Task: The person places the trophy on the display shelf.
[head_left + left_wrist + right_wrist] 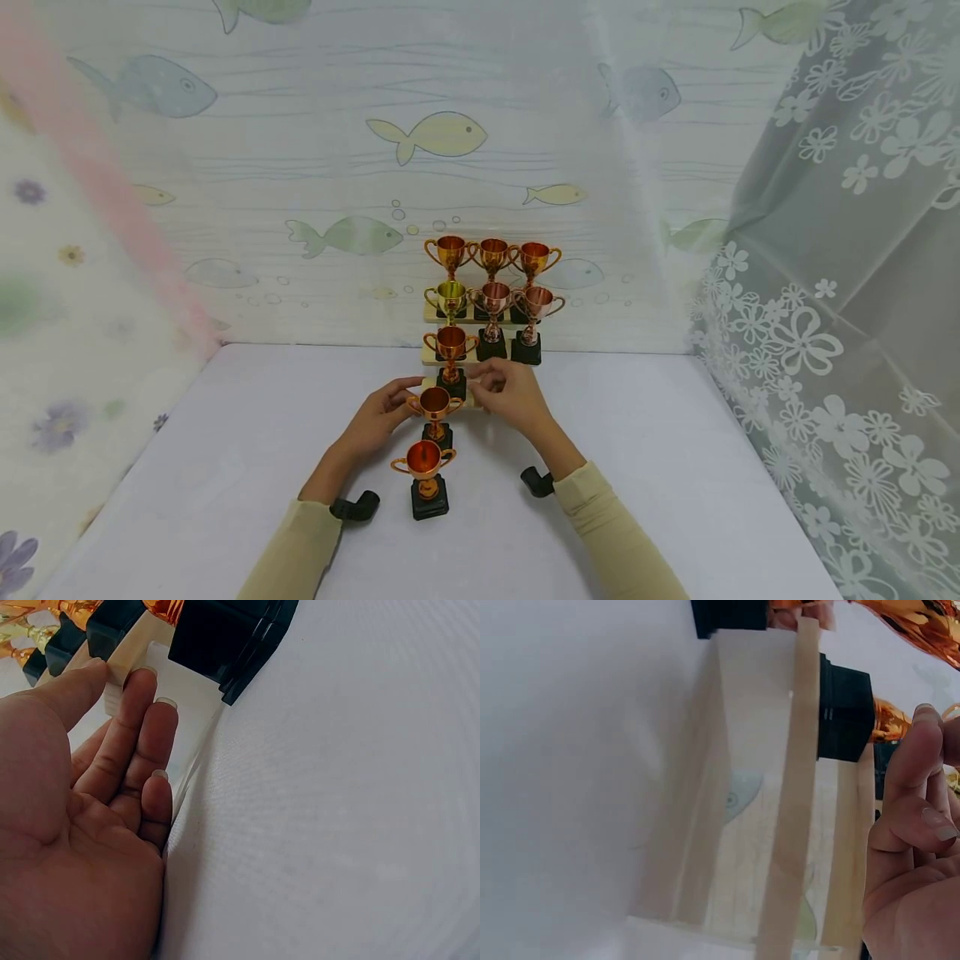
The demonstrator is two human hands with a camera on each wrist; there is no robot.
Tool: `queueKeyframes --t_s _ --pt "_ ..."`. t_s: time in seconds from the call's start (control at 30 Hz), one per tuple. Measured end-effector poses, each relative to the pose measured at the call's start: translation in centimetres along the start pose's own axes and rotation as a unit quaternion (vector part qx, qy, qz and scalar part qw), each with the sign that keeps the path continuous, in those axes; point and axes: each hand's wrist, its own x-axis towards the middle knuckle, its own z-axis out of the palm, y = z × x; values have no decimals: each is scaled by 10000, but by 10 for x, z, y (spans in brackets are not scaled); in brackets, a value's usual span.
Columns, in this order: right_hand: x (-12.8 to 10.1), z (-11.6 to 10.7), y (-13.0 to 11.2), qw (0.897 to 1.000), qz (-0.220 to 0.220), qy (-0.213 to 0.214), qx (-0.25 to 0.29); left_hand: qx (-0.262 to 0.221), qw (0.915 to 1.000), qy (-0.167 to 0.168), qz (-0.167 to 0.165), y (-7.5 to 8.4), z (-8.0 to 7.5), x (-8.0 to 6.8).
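Fish wallpaper [442, 133] shows only overhead; wrists show stand [187, 712].

White table [225, 467], stepped wooden stand [429, 355] at its back edge, two copper trophies [425, 479] in front

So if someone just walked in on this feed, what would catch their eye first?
Most likely the shiny copper-gold trophy cups stacked in rows on a stepped stand at the table's far middle, against a fish-print backdrop. Next, two more cups standing in line on the white table in front of the stand, the nearest trophy between the forearms. The left hand and right hand sit either side of the stand's lowest step, the left fingers touching it.
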Motion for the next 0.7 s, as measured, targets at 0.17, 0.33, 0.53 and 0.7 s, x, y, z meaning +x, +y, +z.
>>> queueKeyframes --t_s 0.17,0.33,0.53,0.7 --pt "-9 7 9 9996 138 -171 156 9 10000 24 -3 1 1 0" --pt "-17 15 10 9991 13 -373 202 40 10000 6 37 0 0 0" --pt "-21 25 5 9984 -59 -504 248 -44 10000 -6 74 -2 -1 0" --pt "-23 35 8 9971 16 -713 273 -76 9999 -50 64 -2 -1 0"
